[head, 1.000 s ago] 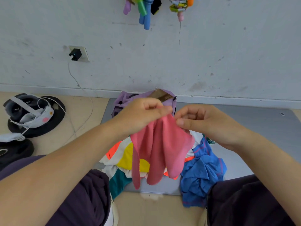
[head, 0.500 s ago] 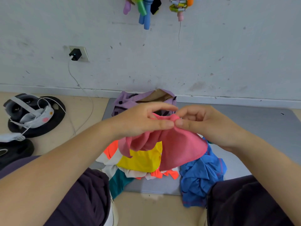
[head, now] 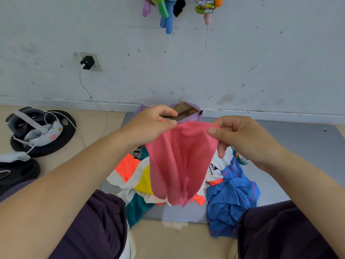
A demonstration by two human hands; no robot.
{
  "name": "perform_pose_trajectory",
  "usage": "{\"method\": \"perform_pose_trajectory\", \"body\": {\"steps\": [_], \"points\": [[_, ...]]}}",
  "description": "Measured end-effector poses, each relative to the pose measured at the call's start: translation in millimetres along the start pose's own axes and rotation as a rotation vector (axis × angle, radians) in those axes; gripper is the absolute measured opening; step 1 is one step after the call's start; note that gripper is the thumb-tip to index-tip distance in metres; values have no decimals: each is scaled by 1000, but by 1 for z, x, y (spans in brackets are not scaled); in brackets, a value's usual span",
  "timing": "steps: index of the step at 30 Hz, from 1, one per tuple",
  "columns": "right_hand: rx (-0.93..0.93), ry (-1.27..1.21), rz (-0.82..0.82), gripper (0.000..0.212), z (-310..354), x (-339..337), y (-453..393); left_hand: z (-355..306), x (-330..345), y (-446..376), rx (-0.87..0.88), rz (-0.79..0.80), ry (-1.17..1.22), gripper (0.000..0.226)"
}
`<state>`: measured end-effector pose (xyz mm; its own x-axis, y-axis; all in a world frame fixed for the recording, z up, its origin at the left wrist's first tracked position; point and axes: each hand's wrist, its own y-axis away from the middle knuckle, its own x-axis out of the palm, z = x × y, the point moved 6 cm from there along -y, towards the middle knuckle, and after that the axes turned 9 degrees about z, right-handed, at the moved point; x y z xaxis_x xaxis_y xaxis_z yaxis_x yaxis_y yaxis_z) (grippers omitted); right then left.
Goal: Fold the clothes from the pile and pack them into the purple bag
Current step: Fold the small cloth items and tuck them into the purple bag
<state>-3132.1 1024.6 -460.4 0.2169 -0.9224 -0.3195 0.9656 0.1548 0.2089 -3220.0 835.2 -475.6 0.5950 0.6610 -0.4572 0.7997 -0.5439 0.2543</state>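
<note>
Both forearms are reaching forward from the lower corners, and the two hands are meeting above the clothes pile [head: 168,186]. The left hand [head: 149,126] is pinching the top edge of a pink garment [head: 179,161] between thumb and forefinger, the other fingers curling over it. The right hand [head: 240,137] is gripping the opposite end of that edge, thumb lying across the front of the cloth and fingers tucked behind (one fingertip is poking out below the hem). The garment is hanging stretched between them in loose folds, its lower end dangling just above the pile on the grey mat [head: 298,146]. What kind of garment it is I cannot tell. The purple bag [head: 188,113] is standing open against the wall behind the hands, which are covering most of it; only a strip of its rim and brown lining is showing. A crumpled blue garment [head: 231,199] is lying just right of the pile, partly covering a green-labelled bottle [head: 242,160]. On the floor to the left, a white headset [head: 35,128] is resting on a black disc, its cable running up to a wall charger [head: 86,62].
</note>
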Motion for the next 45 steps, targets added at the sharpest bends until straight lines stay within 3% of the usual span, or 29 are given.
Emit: {"method": "perform_pose_trajectory", "body": {"steps": [4,10,14,17,22,26,30,37,41,45], "points": [[102,14,66,6,-6,6,1,-2,6,3,58,84,-22,46],[80,-35,163,16,-4,18,2,-11,13,7,143,90,205,52],[18,-78,228,46,3,25,3,-22,23,11,217,206,208,46],[10,-53,275,32,3,30,3,-27,27,15,246,275,160,41],[58,-5,225,7,-4,24,-1,-20,23,14,174,256,19,21],[50,19,215,7,-6,21,-1,-15,19,13,134,267,40,2],[42,0,200,10,-5,21,-1,-14,16,11,121,222,235,5],[-36,-105,278,12,6,33,3,-7,14,6,68,39,272,6],[-44,-77,392,18,9,40,7,-8,18,6,69,64,347,4],[-34,58,284,8,8,34,7,-8,20,7,50,84,356,8]]}}
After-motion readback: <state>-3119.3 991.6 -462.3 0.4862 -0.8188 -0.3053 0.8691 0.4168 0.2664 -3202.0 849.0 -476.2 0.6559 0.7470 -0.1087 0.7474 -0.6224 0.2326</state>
